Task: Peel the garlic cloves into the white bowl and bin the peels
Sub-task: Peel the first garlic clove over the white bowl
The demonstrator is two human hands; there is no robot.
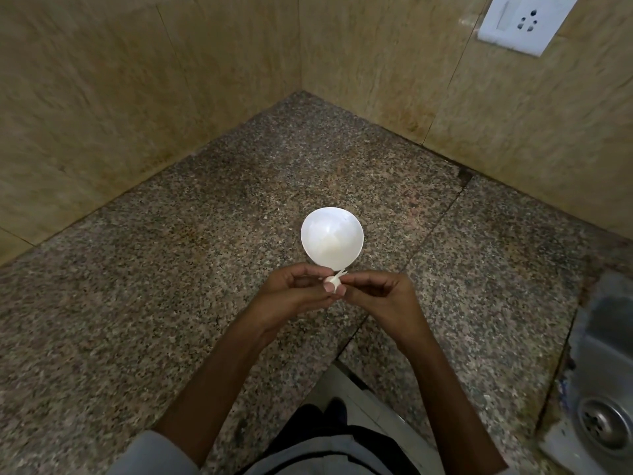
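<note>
Garlic clove (333, 284) sits pinched between both hands, held in the air just above the desk (164, 303) and just short of the near rim of the white bowl (317, 224). The left hand (294, 291) grips it from the left with curled fingers, thumb on top. The right hand (376, 293) meets it from the right, with thumb and fingertips nipping the clove's right side.

The clove is small and partly covered by fingers. Its long axis seems to slant from near-left to far-right, though blur leaves that uncertain. A thin strip of loosened peel (342, 272) stands off its far end and points away from the person, up toward the bowl's rim.

The bowl stands upright on the speckled granite near the middle of the desk. Something pale lies at its bottom, too washed out to make out.

A steel sink (596, 337) with its drain (604, 428) is set into the desk at the right edge. A white socket plate (524, 22) is fixed to the wall tiles (137, 97) at upper right.
</note>
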